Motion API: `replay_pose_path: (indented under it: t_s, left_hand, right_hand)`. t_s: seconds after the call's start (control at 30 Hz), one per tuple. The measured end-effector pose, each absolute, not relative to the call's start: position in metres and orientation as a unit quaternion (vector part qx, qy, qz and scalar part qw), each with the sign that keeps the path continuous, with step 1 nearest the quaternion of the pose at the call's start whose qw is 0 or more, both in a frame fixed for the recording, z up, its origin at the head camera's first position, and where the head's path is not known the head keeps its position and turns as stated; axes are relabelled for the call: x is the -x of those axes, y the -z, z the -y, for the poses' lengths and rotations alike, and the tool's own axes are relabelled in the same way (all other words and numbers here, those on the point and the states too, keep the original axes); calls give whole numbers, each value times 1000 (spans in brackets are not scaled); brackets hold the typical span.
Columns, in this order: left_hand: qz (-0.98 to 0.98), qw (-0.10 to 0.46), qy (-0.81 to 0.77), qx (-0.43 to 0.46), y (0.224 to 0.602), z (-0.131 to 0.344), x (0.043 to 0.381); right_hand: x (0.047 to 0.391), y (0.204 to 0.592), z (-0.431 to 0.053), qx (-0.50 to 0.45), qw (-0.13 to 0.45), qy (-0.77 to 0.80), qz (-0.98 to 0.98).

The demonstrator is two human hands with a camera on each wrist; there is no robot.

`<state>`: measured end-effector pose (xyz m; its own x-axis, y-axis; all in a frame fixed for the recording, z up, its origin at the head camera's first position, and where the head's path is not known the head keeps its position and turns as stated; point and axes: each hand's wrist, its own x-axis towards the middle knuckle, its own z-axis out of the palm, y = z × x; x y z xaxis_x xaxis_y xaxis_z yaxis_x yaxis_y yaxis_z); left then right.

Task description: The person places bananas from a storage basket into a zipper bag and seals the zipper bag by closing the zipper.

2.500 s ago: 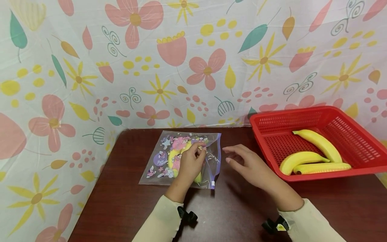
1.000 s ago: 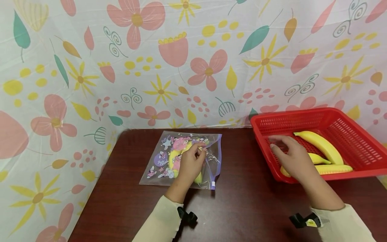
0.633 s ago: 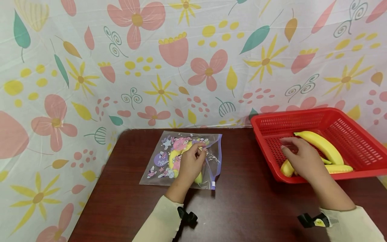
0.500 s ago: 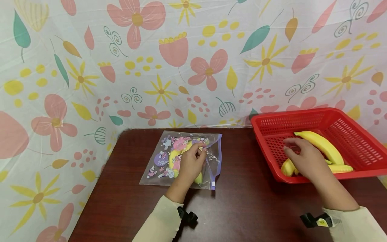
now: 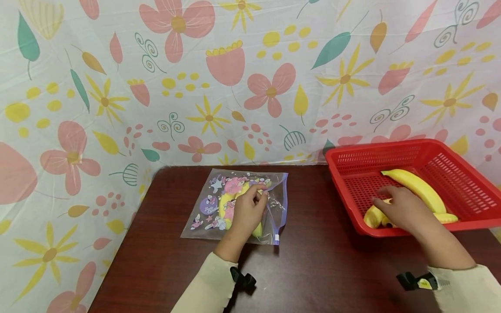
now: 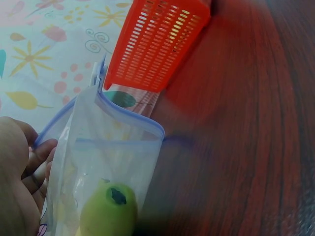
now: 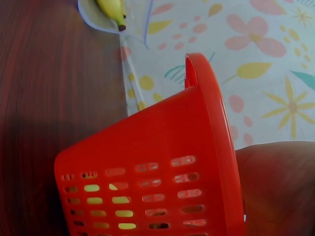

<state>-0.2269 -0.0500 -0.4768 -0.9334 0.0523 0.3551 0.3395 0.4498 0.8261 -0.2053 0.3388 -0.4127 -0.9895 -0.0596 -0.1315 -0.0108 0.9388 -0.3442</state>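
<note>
A clear zip bag with pink and purple cartoon prints lies on the table, bananas inside it. My left hand pinches the bag's upper layer near its purple zip edge; in the left wrist view the mouth stands lifted, a banana end below it. At the right, my right hand reaches into the red basket, low over a curved banana, thumb and fingers apart. Whether it touches the banana is unclear. The right wrist view shows mostly basket wall, with the fingers hidden.
Another banana lies farther back in the basket, and a third shows beside the right hand. The basket's raised rim stands around them. A floral cloth hangs behind the dark wooden table.
My right hand has moved from beside the bag rightward into the basket, then lower over the front banana. My left hand has stayed on the bag.
</note>
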Motion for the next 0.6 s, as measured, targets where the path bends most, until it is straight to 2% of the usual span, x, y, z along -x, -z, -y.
replay_pose_path:
  t_s: [0.37, 0.6]
  left_hand:
    - [841, 141, 509, 119, 474, 50, 227]
    - [842, 135, 508, 118, 474, 50, 227]
  right_hand:
    - [206, 416, -352, -8, 148, 148, -978]
    - [209, 417, -362, -5, 176, 131, -976]
